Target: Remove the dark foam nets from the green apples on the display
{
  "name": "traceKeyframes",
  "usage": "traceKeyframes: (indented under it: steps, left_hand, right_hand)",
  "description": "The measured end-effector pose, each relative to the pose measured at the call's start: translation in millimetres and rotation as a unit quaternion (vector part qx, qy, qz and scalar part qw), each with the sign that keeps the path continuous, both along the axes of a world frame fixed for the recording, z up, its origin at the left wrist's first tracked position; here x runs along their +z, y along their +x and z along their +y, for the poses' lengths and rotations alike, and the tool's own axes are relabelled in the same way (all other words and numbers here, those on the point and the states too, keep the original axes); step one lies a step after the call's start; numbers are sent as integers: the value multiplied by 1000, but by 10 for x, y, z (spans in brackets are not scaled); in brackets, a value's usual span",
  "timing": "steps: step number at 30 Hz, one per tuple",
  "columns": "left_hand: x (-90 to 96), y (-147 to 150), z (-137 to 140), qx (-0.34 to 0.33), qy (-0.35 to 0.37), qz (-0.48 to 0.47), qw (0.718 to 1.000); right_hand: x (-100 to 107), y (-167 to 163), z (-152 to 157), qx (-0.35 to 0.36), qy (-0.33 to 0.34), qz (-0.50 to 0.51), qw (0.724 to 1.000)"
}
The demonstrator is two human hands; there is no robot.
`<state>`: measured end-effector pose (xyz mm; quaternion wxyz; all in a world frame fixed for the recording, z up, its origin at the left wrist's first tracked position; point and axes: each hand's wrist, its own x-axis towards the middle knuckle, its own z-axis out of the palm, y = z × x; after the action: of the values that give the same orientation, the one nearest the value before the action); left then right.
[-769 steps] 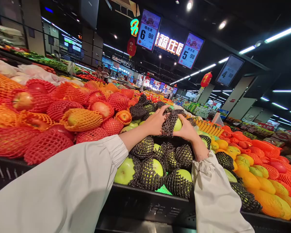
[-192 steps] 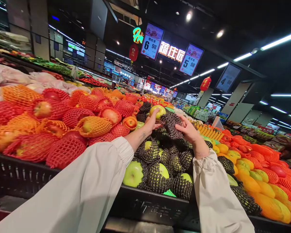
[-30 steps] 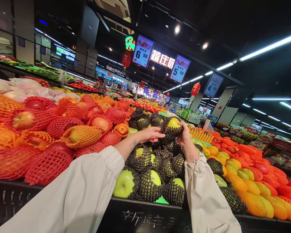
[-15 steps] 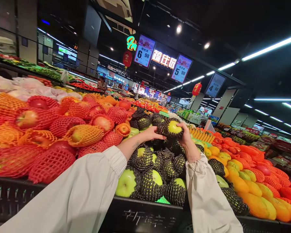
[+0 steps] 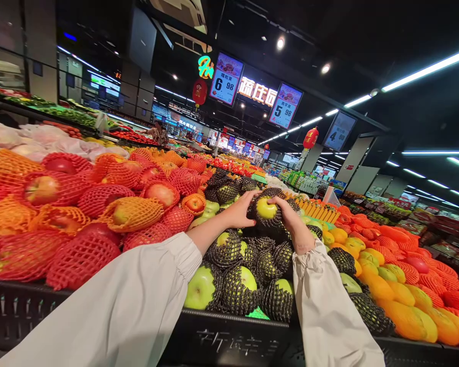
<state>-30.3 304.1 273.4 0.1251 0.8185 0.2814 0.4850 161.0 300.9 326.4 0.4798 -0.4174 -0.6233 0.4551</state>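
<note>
A green apple (image 5: pixel 266 209) in a black foam net sits between my two hands, above the pile of netted green apples (image 5: pixel 225 250). My left hand (image 5: pixel 243 210) curves round its left side, fingers over the top and thumb low. Closed on the right side is my right hand (image 5: pixel 290 216), its thumb pressed near the bare yellow-green skin. The net's opening faces me. The far side of the apple and some fingertips are hidden. Below my wrists lie several more green apples, some partly bare.
Red and orange netted apples (image 5: pixel 110 204) are heaped to the left. Oranges (image 5: pixel 405 303) and red netted fruit (image 5: pixel 390 242) lie to the right. The black crate edge (image 5: pixel 229 331) runs along the front. Price signs (image 5: pixel 286 105) hang overhead. A person (image 5: pixel 159 133) stands far back.
The apple has tipped and moved slightly left and down, with its bare patch turned. My left hand's fingers have spread over its upper left side, and my right thumb has shifted leftward.
</note>
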Motion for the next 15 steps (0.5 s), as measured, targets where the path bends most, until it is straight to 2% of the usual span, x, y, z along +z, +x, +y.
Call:
traceKeyframes:
  steps: [2,6,10,15]
  left_hand:
    - [16,1,-25,-27,28,33,999]
    - [38,-1,-29,-11,31,40,999]
    - [25,-1,-62,4,-2,28,1000]
    - [17,2,-102,72,-45,-22,996]
  right_hand:
    - [-2,-17,-23,10,18,-16,1000]
    - [-3,-42,-64,26,27,-39,999]
    - [-14,-45,-58,39,1,-31,999]
    - [-2,-40,-31,52,15,7,999]
